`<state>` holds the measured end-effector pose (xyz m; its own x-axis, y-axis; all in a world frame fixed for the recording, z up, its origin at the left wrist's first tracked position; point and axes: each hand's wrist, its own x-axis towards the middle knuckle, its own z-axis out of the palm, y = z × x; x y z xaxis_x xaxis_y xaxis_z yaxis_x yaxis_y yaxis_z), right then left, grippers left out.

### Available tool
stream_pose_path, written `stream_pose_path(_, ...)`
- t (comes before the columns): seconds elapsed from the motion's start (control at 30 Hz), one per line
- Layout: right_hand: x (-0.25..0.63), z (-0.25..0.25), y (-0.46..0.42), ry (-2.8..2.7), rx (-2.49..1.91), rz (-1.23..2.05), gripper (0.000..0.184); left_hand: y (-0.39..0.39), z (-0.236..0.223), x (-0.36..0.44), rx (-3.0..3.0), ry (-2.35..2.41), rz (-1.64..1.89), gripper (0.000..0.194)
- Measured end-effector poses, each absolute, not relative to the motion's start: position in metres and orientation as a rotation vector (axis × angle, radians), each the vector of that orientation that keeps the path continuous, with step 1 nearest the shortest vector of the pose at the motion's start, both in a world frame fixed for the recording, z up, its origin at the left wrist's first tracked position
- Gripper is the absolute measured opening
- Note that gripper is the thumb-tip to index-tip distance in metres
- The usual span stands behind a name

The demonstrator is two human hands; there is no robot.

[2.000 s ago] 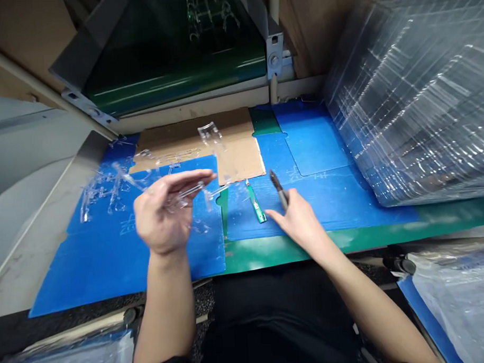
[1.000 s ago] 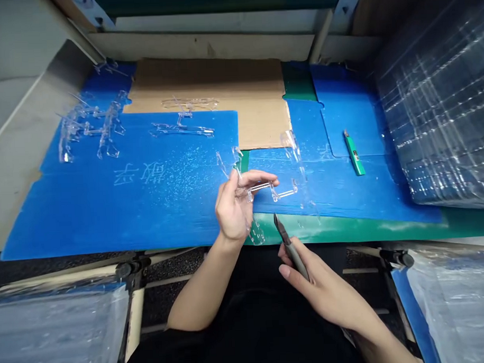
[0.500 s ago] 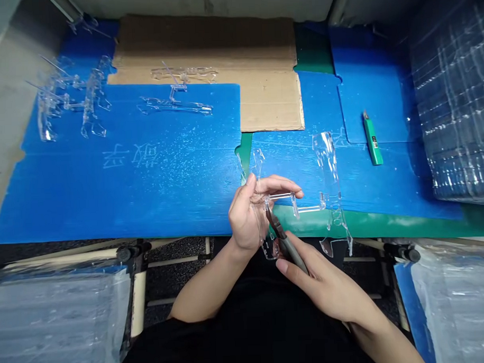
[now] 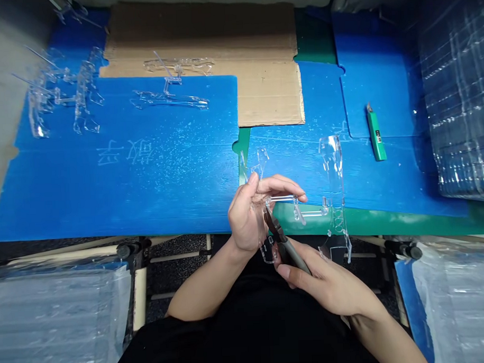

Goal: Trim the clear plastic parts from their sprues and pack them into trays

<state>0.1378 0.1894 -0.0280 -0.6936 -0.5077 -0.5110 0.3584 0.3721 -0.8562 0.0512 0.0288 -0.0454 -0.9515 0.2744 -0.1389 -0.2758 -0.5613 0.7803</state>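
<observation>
My left hand (image 4: 251,213) is closed on a clear plastic moulded frame (image 4: 326,200), held over the near edge of the blue sheet (image 4: 146,179). The frame has two flat clear pieces joined by thin runner bars. My right hand (image 4: 329,289) grips a pair of grey-handled cutters (image 4: 286,243), whose dark tip touches the frame just below my left fingers. Both hands are close together above my lap.
A green utility knife (image 4: 376,132) lies on the blue sheet at the right. Several clear plastic parts (image 4: 64,92) lie at the far left and on the cardboard (image 4: 221,44). A tall stack of clear trays (image 4: 461,89) stands right; bagged plastic (image 4: 52,320) sits at both lower corners.
My left hand brought the clear frame from the left toward me. My right hand left the green knife on the sheet and brought the cutters up to the frame. The view tilted downward.
</observation>
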Motion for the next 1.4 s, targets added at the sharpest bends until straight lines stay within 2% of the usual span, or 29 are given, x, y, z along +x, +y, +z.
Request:
stream_pose_path(0.23, 0.139, -0.037, 0.196, 1.668, -0.161, -1.610, 0.016, 0.038, -0.040, 0.055, -0.018, 1.274, 2.537, 0.071)
stream_pose_path(0.4, 0.141, -0.052, 0.202, 1.382, -0.056, -1.799, 0.026, 0.049, -0.044, 0.050, -0.004, 1.274, 2.501, 0.070)
stream_pose_path(0.5, 0.136, -0.057, 0.206, 1.226, 0.051, -1.966, 0.032, 0.054, -0.049, 0.035, 0.040, 1.485, 2.346, 0.064)
stream_pose_path(0.7, 0.123, -0.068, 0.220, 1.187, 0.188, -2.139, 0.041, 0.058, -0.051, -0.012, 0.073, 2.340, 1.778, 0.050)
stream_pose_path(0.83, 0.123, -0.075, 0.225, 1.040, 0.247, -2.224, 0.044, 0.064, -0.052, -0.033, 0.089, 2.368, 1.716, 0.048)
stream_pose_path(0.97, 0.132, -0.075, 0.232, 0.880, 0.280, -2.290, 0.046, 0.065, -0.057, -0.053, -0.058, 2.288, 1.648, 0.036)
stream_pose_path(1.03, 0.141, -0.073, 0.238, 0.779, 0.237, -2.272, 0.046, 0.060, -0.055, -0.062, -0.081, 2.378, 1.429, 0.029)
stream_pose_path(1.13, 0.159, -0.071, 0.249, 0.636, 0.168, -2.256, 0.044, 0.052, -0.037, -0.077, 0.029, 2.834, 0.963, 0.029)
stream_pose_path(1.23, 0.176, -0.072, 0.259, 0.610, 0.135, -2.308, 0.041, 0.073, -0.007, -0.095, 0.515, 3.131, 0.578, 0.035)
stream_pose_path(1.33, 0.188, -0.073, 0.267, 0.641, 0.151, -2.359, 0.039, 0.136, 0.013, -0.112, 1.302, 2.594, 0.304, 0.027)
stream_pose_path(1.4, 0.193, -0.073, 0.272, 0.675, 0.160, -2.383, 0.037, 0.186, 0.015, -0.119, 1.535, 2.184, 0.097, 0.024)
